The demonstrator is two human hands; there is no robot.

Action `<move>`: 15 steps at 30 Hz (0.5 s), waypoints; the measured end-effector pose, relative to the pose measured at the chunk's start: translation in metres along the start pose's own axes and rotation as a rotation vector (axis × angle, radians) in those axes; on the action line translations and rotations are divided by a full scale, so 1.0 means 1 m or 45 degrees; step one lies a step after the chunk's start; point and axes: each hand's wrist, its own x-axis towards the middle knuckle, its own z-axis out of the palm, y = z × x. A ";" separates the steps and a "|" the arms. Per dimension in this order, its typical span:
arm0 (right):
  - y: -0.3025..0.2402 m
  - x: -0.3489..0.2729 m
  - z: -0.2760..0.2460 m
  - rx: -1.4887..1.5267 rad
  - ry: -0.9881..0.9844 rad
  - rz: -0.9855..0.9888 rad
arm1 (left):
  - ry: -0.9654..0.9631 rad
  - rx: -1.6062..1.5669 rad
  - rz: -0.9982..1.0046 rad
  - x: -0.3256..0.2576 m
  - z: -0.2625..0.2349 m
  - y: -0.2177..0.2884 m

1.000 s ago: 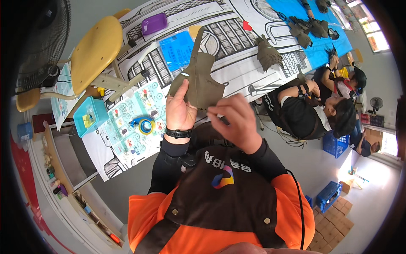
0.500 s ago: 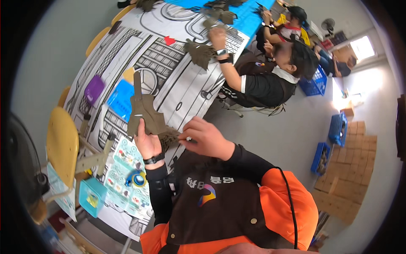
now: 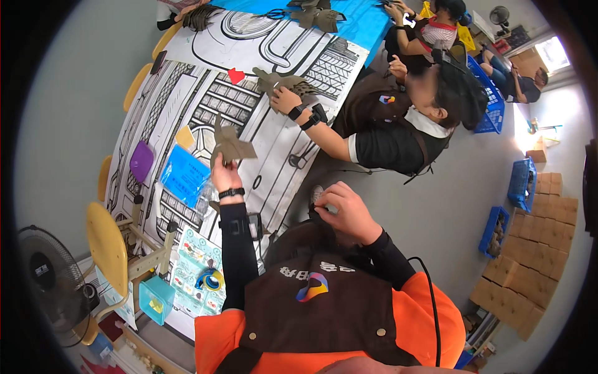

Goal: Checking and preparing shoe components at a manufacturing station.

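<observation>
My left hand (image 3: 226, 176) grips the near edge of an olive-brown, soft-looking cut piece (image 3: 234, 148), holding it over the table. A narrow strap-like part of the piece points to its far side. Apart from it, my right hand (image 3: 347, 212) hangs in front of my apron, thumb and fingertips pinched together. Whatever those fingertips may hold is too small to make out. Beyond my left hand, a co-worker's hand (image 3: 286, 100) rests on another olive-brown piece with a fringed edge (image 3: 296, 86) on the table.
The table (image 3: 249, 177) has a black-and-white printed cover. A blue packet (image 3: 185, 177), purple pouch (image 3: 142, 161), red scrap (image 3: 235, 76) and tape rolls (image 3: 210, 279) lie on it. Yellow chairs (image 3: 106, 243) and a fan (image 3: 50, 280) stand left; cardboard boxes (image 3: 523, 262) stack right.
My left hand has carried the olive-brown piece farther from me. My right hand has parted from the piece's fringe and moved right. The co-worker's hand has come nearer, onto the fringed piece.
</observation>
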 end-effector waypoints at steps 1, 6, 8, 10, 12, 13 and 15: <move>0.008 0.003 -0.005 -0.031 -0.064 0.092 | -0.038 -0.046 -0.001 0.009 0.015 -0.004; 0.041 0.010 -0.026 0.016 -0.091 0.068 | -0.252 -0.429 -0.063 0.053 0.101 -0.017; 0.050 0.010 -0.032 0.004 -0.119 0.094 | -0.323 -0.507 -0.065 0.070 0.143 -0.026; 0.057 0.009 -0.038 -0.070 -0.191 0.175 | -0.435 -0.525 -0.009 0.088 0.183 -0.042; 0.061 0.007 -0.044 -0.029 -0.131 0.124 | -0.368 -0.519 0.015 0.103 0.215 -0.073; 0.063 0.006 -0.047 -0.065 -0.144 0.186 | -0.304 -0.527 -0.017 0.109 0.226 -0.093; 0.065 0.003 -0.052 -0.083 -0.156 0.168 | -0.206 -0.506 -0.167 0.117 0.236 -0.135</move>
